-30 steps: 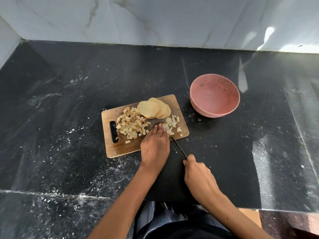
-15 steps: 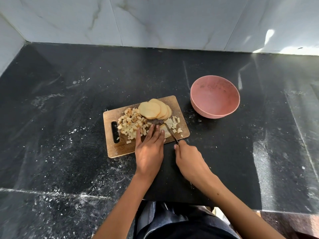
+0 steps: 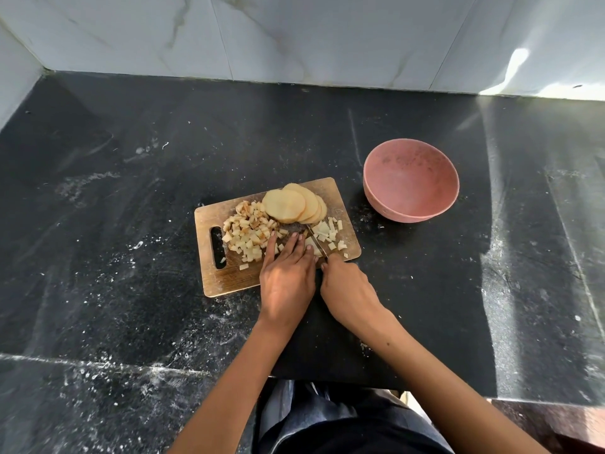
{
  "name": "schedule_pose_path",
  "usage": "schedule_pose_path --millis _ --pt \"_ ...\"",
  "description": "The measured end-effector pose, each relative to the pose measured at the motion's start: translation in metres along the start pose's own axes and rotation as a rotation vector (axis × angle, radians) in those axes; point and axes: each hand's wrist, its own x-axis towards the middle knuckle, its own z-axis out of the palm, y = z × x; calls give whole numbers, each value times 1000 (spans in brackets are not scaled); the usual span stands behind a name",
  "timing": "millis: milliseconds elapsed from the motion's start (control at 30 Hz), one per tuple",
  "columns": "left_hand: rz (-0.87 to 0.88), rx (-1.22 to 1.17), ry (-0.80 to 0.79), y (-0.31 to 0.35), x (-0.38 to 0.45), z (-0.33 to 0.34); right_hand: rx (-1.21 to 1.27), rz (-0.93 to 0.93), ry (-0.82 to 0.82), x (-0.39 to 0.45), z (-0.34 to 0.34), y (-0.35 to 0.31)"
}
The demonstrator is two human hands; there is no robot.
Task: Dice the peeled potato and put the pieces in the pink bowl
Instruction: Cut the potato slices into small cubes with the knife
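Potato slices point(image 3: 293, 204) were stacked at the cutting board's point(image 3: 216, 280) far edge, beside the dice point(image 3: 248, 232). Left hand point(image 3: 286, 280) was laid flat, fingers straight; right hand point(image 3: 347, 290) was clamped on the knife point(image 3: 316, 240).

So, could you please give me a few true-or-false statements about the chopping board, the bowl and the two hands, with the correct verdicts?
1. The pink bowl already holds diced potato. False: no pieces are in it.
2. Whole round potato slices lie at the far side of the wooden cutting board. True.
3. The right hand grips the knife. True.
4. The left hand is lifted clear of the board. False: its straight fingers rest on the potato being cut.
5. The diced pieces lie heaped on the counter beside the board. False: they lie on the board.
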Motion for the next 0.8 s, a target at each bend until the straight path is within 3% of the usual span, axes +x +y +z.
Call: schedule_pose_path --millis 467,800 --pt "-86 -43 2 7 -1 -2 -97 9 -26 -44 13 43" --pt "-75 -103 -17 -3 -5 -9 8 -55 41 -17 -8 27"
